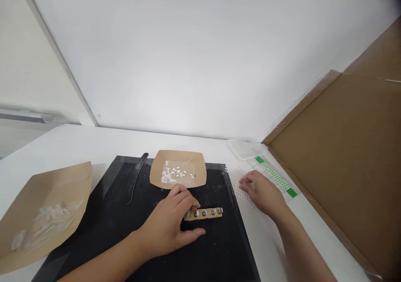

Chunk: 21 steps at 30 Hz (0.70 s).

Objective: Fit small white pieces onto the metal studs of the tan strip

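Note:
My left hand (171,217) reaches over a narrow tan strip (208,216) on the black mat. Its curled fingertips are at the strip's left end, and the thumb sticks out apart below it. Along the strip stand several small round metal studs (204,213) with little white pieces on them. To the right, my right hand (261,190) is at a clear sheet with a pink grid (241,192) beside the mat. Its thumb and index finger are brought together; anything between them is too small to make out.
Behind my left hand sits a cardboard tray (200,177) of small white pieces. A larger tray (19,194) at left holds clear plastic pieces. A black curved file (138,175) lies on the mat (194,257). A green-and-white strip (275,175), clear lid (246,148) and cardboard wall (344,156) are right.

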Motion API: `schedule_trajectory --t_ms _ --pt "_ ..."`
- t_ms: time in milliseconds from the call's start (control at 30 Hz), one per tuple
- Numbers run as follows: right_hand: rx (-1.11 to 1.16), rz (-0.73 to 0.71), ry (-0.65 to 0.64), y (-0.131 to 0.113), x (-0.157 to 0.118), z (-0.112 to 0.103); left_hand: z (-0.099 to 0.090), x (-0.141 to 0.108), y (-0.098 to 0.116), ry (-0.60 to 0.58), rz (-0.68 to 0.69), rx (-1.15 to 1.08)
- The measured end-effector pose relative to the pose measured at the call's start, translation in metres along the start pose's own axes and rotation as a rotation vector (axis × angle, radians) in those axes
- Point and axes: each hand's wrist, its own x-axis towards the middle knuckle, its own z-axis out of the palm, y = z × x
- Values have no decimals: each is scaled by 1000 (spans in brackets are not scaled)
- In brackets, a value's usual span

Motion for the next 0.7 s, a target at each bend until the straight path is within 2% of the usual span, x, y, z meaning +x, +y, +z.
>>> schedule_trajectory --t_ms 333,700 --pt "68 -62 -68 5 2 1 -1 -1 1 -17 -15 -1" --pt "30 -10 -22 8 -1 -8 0 -2 0 0 8 0"
